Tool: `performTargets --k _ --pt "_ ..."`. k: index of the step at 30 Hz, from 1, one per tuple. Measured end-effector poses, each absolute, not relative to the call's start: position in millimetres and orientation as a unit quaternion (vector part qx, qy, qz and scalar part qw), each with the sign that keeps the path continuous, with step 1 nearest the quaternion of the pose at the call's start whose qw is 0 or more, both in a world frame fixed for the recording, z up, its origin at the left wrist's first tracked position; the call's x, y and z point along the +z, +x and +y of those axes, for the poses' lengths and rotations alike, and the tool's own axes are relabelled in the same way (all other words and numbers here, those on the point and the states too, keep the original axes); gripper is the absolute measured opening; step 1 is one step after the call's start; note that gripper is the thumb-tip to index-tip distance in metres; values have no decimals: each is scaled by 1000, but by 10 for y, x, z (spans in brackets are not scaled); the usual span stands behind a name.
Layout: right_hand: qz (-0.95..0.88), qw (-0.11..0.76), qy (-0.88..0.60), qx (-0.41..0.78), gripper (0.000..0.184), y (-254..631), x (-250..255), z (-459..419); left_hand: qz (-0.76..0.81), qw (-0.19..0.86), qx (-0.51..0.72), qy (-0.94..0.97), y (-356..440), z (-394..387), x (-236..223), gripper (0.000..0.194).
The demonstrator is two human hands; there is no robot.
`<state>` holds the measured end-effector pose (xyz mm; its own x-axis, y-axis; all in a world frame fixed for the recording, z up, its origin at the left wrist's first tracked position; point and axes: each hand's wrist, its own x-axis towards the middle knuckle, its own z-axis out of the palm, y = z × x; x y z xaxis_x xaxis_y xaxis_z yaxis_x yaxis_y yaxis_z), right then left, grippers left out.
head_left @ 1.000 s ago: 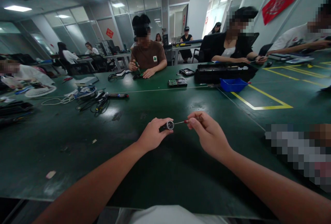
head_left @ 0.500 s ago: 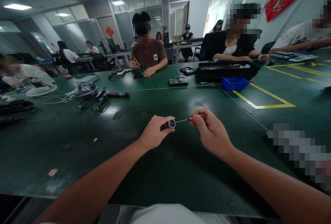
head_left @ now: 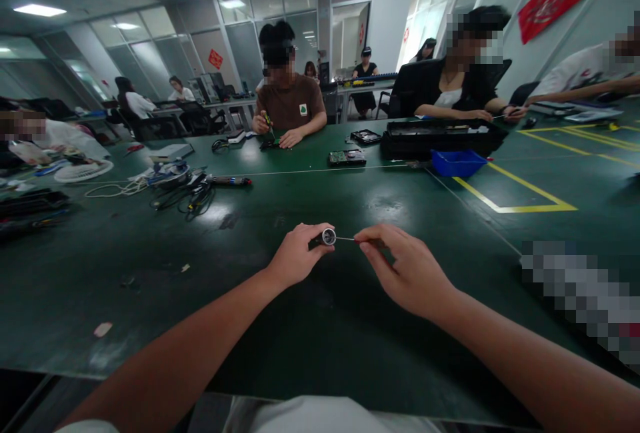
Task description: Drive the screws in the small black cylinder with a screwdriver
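Observation:
A short dark cylinder with a silver-rimmed round end (head_left: 329, 237) is pinched between the thumb and fingers of my left hand (head_left: 296, 256). Its rim faces me, and dark parts show inside. From the right, the thin metal shaft of a screwdriver (head_left: 346, 239) reaches the cylinder's rim; whether the tip touches or goes in, I cannot tell. My right hand (head_left: 407, 263) grips the screwdriver with fingers and thumb closed, hiding most of its reddish handle. Both hands are above the green tabletop (head_left: 280, 353).
Cables (head_left: 193, 196) and a dark rod-shaped tool (head_left: 230, 181) lie left of centre. A circuit board (head_left: 347, 157), a blue tray (head_left: 457, 163) and a long black casing (head_left: 440, 138) stand further back. Across the table sits a co-worker in brown (head_left: 295, 103). A blurred-out object (head_left: 580, 293) lies right.
My right hand has shifted its grip, its fingers now stretched forward and covering the screwdriver's handle, with the shaft more level. The cylinder stays in my left hand, turned slightly.

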<state>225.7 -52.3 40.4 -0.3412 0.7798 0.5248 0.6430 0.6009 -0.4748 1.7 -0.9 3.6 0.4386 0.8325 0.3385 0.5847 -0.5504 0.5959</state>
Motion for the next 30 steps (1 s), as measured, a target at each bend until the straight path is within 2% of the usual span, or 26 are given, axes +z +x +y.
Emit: performTargets --k 7,12,20,28,30 --pt "-786 346 -509 63 26 2233 387 -515 404 198 281 848 53 -32 72 25" --pt "-806 349 -473 72 17 2217 399 -535 408 191 257 855 63 -33 63 27" --pt "-811 325 -483 53 24 2272 444 -485 409 197 269 850 69 -40 44 25" --pt "-809 363 -454 90 36 2255 433 -535 404 196 271 851 80 -59 87 27" --pt "-807 362 -457 94 32 2259 439 -541 408 200 272 848 77 -62 101 28"
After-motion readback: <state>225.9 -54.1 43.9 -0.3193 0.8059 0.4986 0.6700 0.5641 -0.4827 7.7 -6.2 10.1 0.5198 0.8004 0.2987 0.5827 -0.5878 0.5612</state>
